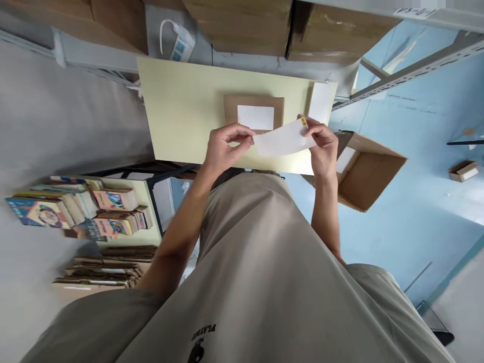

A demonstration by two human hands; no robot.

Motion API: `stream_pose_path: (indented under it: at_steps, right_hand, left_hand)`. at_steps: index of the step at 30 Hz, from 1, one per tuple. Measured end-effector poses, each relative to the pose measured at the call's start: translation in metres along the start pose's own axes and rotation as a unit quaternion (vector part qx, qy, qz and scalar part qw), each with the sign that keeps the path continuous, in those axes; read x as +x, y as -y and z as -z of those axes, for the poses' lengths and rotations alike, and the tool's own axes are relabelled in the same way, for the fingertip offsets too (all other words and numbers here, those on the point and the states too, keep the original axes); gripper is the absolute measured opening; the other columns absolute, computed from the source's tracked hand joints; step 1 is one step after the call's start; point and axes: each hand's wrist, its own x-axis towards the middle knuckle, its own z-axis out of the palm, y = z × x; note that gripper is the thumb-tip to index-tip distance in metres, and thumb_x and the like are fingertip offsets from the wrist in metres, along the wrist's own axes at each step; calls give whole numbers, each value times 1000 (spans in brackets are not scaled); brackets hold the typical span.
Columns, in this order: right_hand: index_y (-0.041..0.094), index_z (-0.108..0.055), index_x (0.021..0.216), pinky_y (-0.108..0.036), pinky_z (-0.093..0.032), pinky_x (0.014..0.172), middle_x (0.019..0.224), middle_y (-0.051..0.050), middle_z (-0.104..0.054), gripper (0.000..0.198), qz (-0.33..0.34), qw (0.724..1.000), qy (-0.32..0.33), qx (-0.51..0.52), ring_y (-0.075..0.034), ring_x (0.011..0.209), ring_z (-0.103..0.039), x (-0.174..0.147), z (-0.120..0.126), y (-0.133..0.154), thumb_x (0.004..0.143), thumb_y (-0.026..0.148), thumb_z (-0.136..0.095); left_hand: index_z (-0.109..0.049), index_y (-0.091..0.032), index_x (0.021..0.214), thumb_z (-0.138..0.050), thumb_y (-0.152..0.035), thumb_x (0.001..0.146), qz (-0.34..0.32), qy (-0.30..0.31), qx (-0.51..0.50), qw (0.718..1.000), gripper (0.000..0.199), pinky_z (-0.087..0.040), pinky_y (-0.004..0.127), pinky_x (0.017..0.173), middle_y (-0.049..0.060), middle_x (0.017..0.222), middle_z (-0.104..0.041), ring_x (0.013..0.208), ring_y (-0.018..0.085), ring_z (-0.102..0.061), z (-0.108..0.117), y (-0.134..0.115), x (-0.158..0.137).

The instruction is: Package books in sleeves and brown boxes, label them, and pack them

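Between my two hands stretches a white paper sheet [282,141], slightly curved, with a small yellow mark near its right end. My left hand [229,145] pinches the left end between thumb and fingers. At the other end, my right hand [322,142] grips the sheet with its fingers closed. Just beyond the sheet, a flat cardboard box [231,108] lies on the pale yellow table [185,111]. A white label [256,116] is on top of that box, its lower edge close to the sheet. Any print on the sheet is too faint to read.
White papers [320,101] lie at the table's right end. An open cardboard box [372,171] stands right of my right hand. Stacked books [117,199] and flattened cardboard [106,269] are at left. Large cartons [245,25] and a power strip [181,44] line the back.
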Motion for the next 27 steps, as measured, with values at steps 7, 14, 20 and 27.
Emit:
stream_pose_path:
  at_steps: [7, 14, 20, 27]
  right_hand:
    - [27, -83, 103, -49, -72, 100, 109, -7, -83, 56, -63, 995, -10, -77, -31, 115, -82, -24, -47, 17, 111, 82, -70]
    - [29, -82, 116, -53, -74, 105, 114, -7, -81, 50, -16, 994, 3, -106, -30, 117, -82, -26, -126, 34, 101, 77, -89]
    - [29, -82, 116, -55, -74, 109, 118, -7, -82, 45, -11, 991, 11, -134, -31, 121, -81, -23, -187, 50, 103, 72, -88]
    - [28, -82, 121, -54, -73, 107, 120, -7, -80, 47, 9, 988, 16, -150, -29, 115, -80, -20, -230, 51, 105, 72, -87]
  left_hand:
    - [-90, -26, 104, -89, -43, 103, -10, -32, -73, 997, 18, -76, 40, 94, 4, 100, -89, 95, 22, -88, 50, 6, -20]
    - [-87, -26, 106, -96, -51, 100, -7, -26, -135, 990, 27, -78, 45, 90, 3, 99, -85, 97, 26, -89, 121, 29, -42]
    - [-84, -27, 106, -97, -55, 99, -14, -16, -177, 984, 32, -79, 47, 89, 1, 97, -81, 95, 26, -89, 176, 48, -48]
    - [-83, -27, 104, -93, -54, 103, -29, -2, -189, 982, 29, -80, 45, 85, 1, 96, -82, 95, 26, -89, 222, 61, -48]
